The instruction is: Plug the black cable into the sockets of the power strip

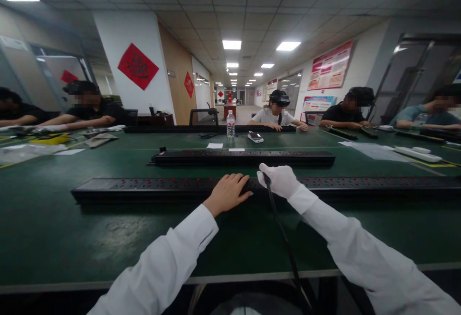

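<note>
A long black power strip (144, 189) with rows of sockets and small red parts lies across the green table in front of me. My left hand (227, 193), bare, rests on its middle with the fingers stretched out over the top. My right hand (279, 180) wears a white glove and is closed around the end of a black power cord (278, 221), just above the strip. Any plug at that end is hidden by the fingers. From there the cord hangs down over the table's near edge.
Behind it lies a second black power strip (245, 158). Farther back stand a water bottle (230, 125) and a white handheld device (255, 137). Paper sheets (374, 151) lie at right, plastic wrap (32, 153) at left. Several people sit around the table.
</note>
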Available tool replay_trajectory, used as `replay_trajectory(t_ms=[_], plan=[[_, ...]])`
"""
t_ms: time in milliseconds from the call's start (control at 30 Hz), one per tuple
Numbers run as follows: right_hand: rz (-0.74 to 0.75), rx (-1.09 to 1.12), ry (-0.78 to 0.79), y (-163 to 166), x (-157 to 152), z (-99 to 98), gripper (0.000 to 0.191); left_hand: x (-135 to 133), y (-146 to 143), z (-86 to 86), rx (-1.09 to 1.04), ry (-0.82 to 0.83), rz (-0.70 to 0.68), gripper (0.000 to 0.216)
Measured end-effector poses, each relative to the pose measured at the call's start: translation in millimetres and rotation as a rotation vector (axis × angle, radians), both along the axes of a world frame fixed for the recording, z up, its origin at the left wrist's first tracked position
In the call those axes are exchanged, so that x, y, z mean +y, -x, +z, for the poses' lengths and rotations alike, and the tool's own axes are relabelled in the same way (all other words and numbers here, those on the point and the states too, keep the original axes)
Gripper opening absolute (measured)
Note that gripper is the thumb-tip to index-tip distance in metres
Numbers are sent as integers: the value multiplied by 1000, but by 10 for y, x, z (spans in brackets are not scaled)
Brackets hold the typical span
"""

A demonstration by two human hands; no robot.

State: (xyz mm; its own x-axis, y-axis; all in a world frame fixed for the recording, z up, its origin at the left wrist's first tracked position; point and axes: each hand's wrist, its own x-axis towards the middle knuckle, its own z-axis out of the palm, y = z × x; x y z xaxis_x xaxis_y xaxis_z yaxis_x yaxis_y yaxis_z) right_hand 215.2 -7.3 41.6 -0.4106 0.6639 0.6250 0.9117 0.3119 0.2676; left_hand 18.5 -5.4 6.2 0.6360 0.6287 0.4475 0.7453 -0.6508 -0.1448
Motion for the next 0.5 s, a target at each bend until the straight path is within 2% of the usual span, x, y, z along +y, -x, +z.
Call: replay_trajectory(t_ms=[500], plan=[[58,148,-2,-123,108,-92,33,-13,-10,32,41,29,26,53]])
